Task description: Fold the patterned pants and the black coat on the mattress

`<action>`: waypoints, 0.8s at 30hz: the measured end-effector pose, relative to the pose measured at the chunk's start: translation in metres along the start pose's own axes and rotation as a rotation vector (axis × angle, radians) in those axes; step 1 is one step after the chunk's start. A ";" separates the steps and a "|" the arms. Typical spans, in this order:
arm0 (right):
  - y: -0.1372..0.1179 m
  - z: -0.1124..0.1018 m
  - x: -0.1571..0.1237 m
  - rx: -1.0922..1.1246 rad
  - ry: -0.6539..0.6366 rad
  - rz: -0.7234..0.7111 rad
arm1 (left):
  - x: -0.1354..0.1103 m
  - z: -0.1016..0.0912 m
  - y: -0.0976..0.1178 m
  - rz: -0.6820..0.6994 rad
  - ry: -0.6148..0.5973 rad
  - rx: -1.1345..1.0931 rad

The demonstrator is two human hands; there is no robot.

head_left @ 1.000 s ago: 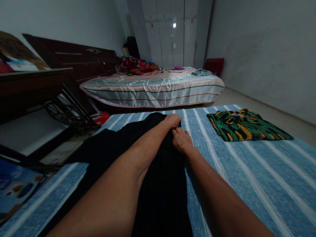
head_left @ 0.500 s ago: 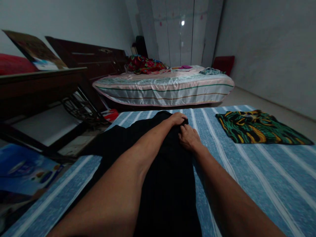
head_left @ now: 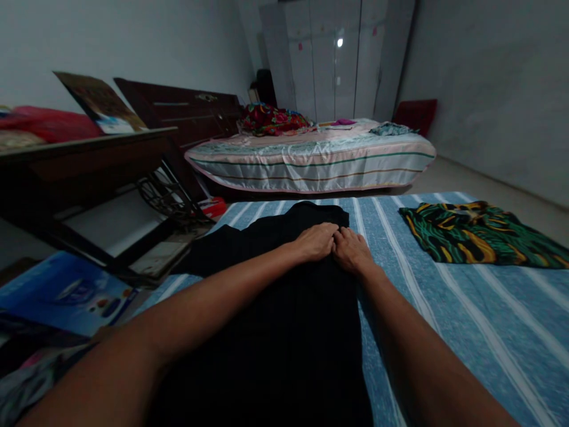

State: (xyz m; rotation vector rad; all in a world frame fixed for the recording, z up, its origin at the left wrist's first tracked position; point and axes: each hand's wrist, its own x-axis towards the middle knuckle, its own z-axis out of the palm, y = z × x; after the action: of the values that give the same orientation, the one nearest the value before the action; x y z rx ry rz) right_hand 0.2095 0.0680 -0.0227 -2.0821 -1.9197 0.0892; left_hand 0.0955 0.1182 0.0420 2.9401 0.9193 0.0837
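A black garment (head_left: 275, 320) lies spread lengthwise on a blue sheet with white stripes (head_left: 466, 320). My left hand (head_left: 316, 242) and my right hand (head_left: 352, 252) rest side by side on the cloth near its far end, knuckles touching. Both hands have their fingers curled down into the black fabric, pinching it. A folded green, yellow and black patterned cloth (head_left: 475, 232) lies on the sheet to the right, well away from my hands.
A low mattress with a striped satin cover (head_left: 311, 157) lies beyond the sheet, with a red floral bundle (head_left: 271, 118) on it. A dark wooden table (head_left: 84, 172) stands at left. White wardrobes (head_left: 338, 59) line the back wall. A blue printed sheet (head_left: 66, 293) lies at left.
My left hand has drawn back from the garment's far edge toward me and now sits beside the right hand. The view has shifted to the left.
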 end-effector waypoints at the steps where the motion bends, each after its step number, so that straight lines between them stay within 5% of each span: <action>1: -0.001 0.000 -0.001 -0.003 0.005 0.002 | -0.014 0.000 0.004 -0.044 -0.012 0.012; 9: -0.003 -0.002 0.001 -0.076 0.025 0.000 | -0.086 0.015 0.039 -0.054 -0.095 -0.009; 16: 0.006 0.008 0.017 -0.117 0.029 -0.073 | -0.099 0.038 0.037 -0.028 -0.028 -0.060; 24: 0.014 0.017 0.035 -0.102 -0.073 -0.079 | -0.114 0.031 0.059 -0.056 0.015 0.008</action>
State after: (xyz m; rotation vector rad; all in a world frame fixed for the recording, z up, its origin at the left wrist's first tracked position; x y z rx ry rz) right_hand 0.2218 0.1044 -0.0374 -2.0909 -2.0882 0.0522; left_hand 0.0378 0.0037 0.0117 2.9227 1.0048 0.0999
